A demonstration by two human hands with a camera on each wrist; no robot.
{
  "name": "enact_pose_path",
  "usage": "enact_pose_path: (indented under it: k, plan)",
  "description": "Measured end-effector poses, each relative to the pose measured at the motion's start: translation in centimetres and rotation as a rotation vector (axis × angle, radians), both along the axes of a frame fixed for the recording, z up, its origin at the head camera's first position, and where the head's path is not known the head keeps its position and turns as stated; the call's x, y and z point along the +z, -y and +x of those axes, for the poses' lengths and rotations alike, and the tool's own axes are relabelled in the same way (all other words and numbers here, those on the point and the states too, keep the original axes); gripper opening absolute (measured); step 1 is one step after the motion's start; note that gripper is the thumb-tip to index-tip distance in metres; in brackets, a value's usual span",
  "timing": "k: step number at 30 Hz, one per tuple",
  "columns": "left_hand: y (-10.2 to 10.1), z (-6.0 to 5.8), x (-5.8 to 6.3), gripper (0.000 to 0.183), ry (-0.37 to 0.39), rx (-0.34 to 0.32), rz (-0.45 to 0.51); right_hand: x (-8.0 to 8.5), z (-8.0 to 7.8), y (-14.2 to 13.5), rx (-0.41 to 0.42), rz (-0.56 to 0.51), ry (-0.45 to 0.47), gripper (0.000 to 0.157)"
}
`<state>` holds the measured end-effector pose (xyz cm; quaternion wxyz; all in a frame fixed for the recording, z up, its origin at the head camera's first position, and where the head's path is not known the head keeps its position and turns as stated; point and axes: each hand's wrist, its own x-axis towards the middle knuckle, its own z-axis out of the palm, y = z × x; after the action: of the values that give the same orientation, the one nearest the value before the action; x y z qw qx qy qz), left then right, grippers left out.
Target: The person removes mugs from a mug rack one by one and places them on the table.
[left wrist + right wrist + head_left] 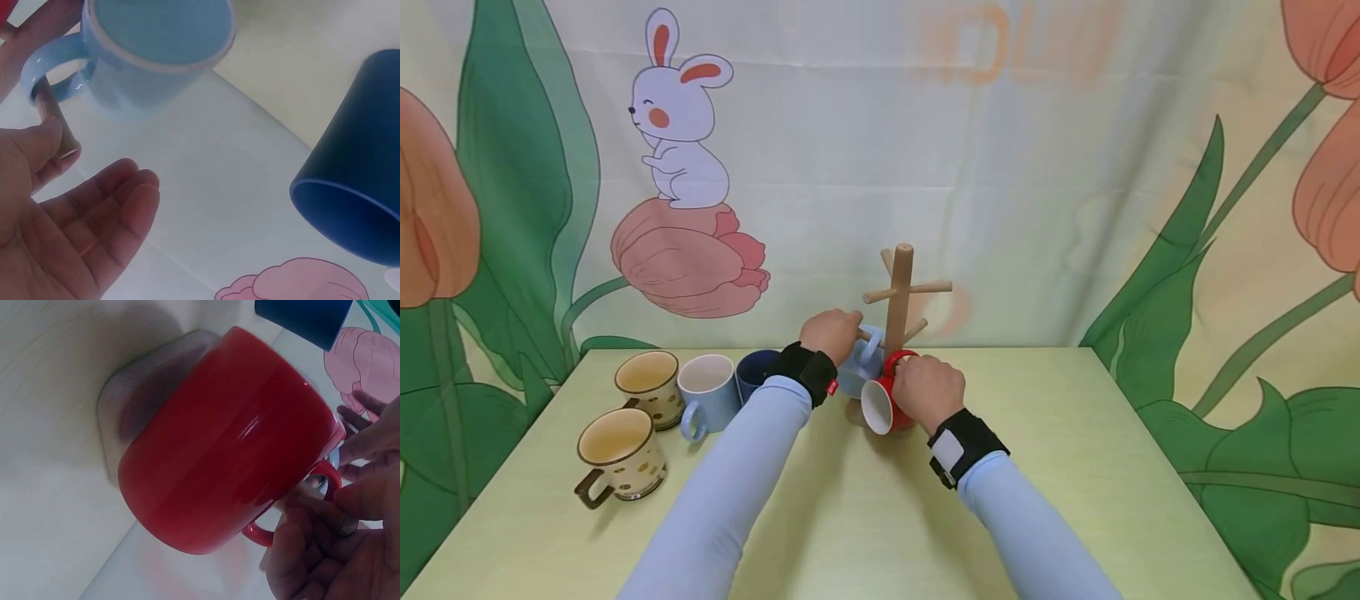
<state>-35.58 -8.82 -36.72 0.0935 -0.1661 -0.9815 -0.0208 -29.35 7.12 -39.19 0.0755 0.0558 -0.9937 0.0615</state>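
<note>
A wooden mug tree [898, 308] stands at the back of the table. My left hand [831, 333] pinches the end of one of its lower pegs [53, 119] between thumb and index finger, the other fingers loose. From that peg a light blue mug [150, 81] hangs by its handle. Opposite, my right hand [931, 390] holds a red mug [231, 444] by the handle, tilted on its side against the tree. In the right wrist view a peg end [347, 523] shows through the red handle, among my fingers. Part of the wooden base [112, 425] is hidden behind the red mug.
Left of the tree stand a dark blue mug [752, 371], another light blue mug [718, 396] and two spotted cream mugs [658, 396] with brown handles. The table [1075, 500] meets a printed cloth [1037, 208] at its back edge. Upper pegs [931, 287] stick out above my hands.
</note>
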Motion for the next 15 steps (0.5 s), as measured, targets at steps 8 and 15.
enact_pose_path:
  k: [8, 15]
  plan:
    - [-0.2, 1.4, 0.8, 0.019, 0.02, 0.019, -0.022, 0.2, -0.6, -1.2, 0.001, -0.005, 0.037, 0.029]
    - [-0.3, 2.4, 1.0, 0.02, 0.028, 0.038, -0.031, 0.8, -0.9, -1.9, -0.001, -0.044, 0.092, 0.036]
